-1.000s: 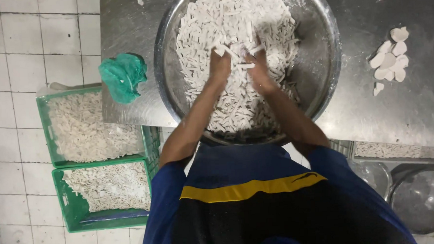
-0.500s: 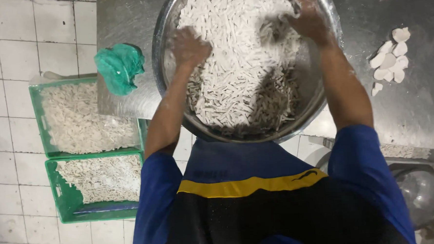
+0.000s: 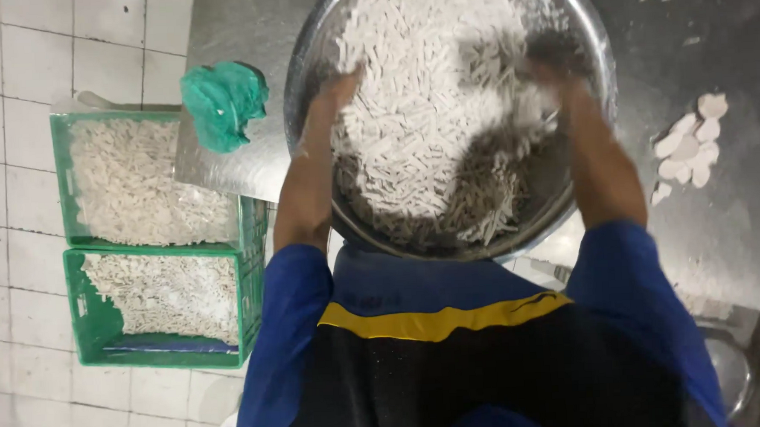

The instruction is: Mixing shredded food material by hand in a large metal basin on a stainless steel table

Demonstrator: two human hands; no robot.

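Where the white tiled floor (image 3: 16, 101) fills the left of the frame, two green plastic crates (image 3: 79, 278) hold pale cut strips. A crumpled green cloth (image 3: 221, 101) lies on the steel surface (image 3: 226, 24). In the upper centre, a round metal bowl (image 3: 590, 33) holds white floury strips (image 3: 426, 92). The left hand (image 3: 340, 87) and the blurred right hand (image 3: 553, 73) are sunk among them; their grip cannot be told. Pale dough pieces (image 3: 689, 144) lie at right.

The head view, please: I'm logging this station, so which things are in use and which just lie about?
In use:
left hand
right hand
white strips
metal bowl

Lying about:
green cloth
two green crates
white scraps
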